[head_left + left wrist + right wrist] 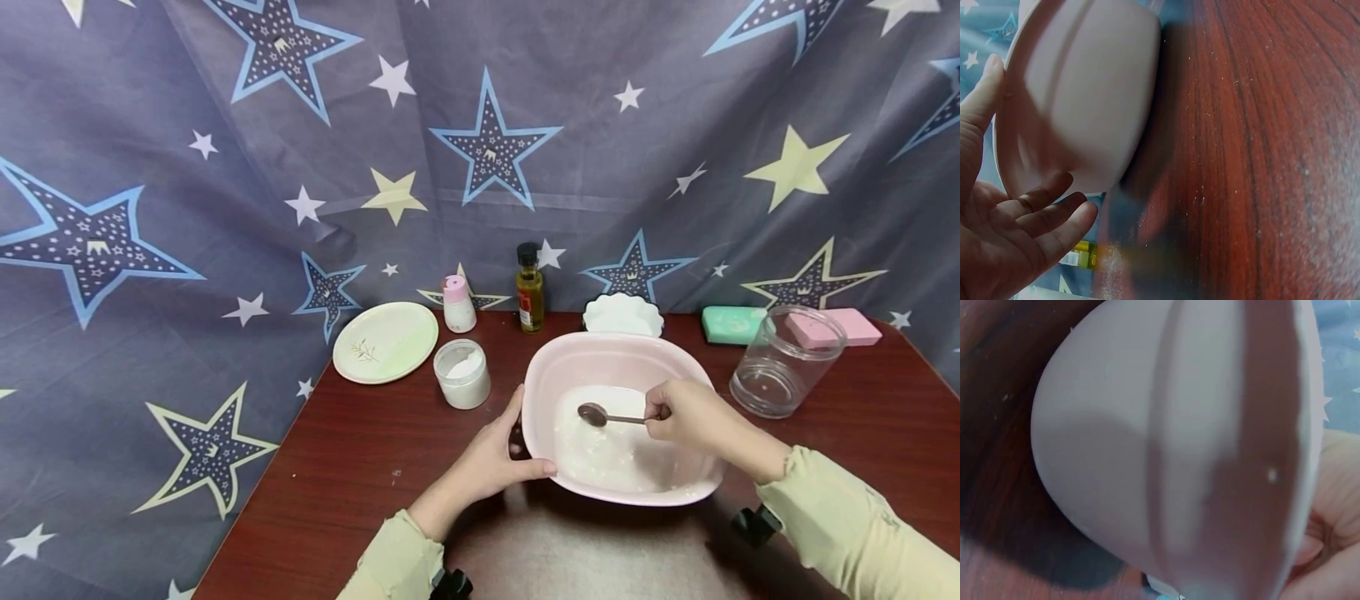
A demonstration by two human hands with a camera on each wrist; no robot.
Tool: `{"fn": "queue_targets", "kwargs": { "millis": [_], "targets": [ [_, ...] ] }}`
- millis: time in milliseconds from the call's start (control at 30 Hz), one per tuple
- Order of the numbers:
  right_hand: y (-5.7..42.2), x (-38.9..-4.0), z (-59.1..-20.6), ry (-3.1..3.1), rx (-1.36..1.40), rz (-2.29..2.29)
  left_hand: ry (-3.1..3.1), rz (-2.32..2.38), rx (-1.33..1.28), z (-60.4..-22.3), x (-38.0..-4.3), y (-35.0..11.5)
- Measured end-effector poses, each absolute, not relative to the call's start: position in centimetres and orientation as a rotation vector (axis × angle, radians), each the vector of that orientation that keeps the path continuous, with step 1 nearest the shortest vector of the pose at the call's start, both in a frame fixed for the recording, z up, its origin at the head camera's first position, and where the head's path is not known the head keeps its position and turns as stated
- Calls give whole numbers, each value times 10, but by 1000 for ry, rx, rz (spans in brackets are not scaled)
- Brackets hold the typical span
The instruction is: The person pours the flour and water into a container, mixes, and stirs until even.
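Observation:
A pink basin (540, 367) holds a white, milky mixture (600, 454) with small lumps in it. At its left side my left hand (491, 457) steadies it, thumb on the front of the rim and the other fingers against the outer wall; the left wrist view shows this hand (1029, 219) spread along the side. My right hand (678, 410) reaches over the right rim and pinches the handle of a dark brown spoon (594, 414). The spoon's bowl is over the mixture. From the right wrist, the basin wall (1116, 437) hides most of that hand (1335, 537).
Left of the basin are an oval plate (386, 342), a jar of white powder (463, 385) and a pink-capped shaker (458, 308). Behind stand an oil bottle (530, 296) and a white scalloped dish (622, 317). A clear jar (776, 375), green sponge (731, 325) and pink sponge (858, 325) are at right.

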State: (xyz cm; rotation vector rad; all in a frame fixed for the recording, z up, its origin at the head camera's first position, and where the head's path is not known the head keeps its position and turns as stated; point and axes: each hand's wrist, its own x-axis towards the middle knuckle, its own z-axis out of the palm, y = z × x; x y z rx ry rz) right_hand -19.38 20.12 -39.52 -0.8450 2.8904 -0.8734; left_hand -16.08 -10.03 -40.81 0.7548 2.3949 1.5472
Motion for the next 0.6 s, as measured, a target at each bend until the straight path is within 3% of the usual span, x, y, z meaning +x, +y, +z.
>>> {"fn": "queue_targets", "kwargs": {
  "millis": [600],
  "targets": [
    [233, -195, -374, 2998, -707, -546, 2417, 1545, 772, -449, -178, -107]
  ]
}}
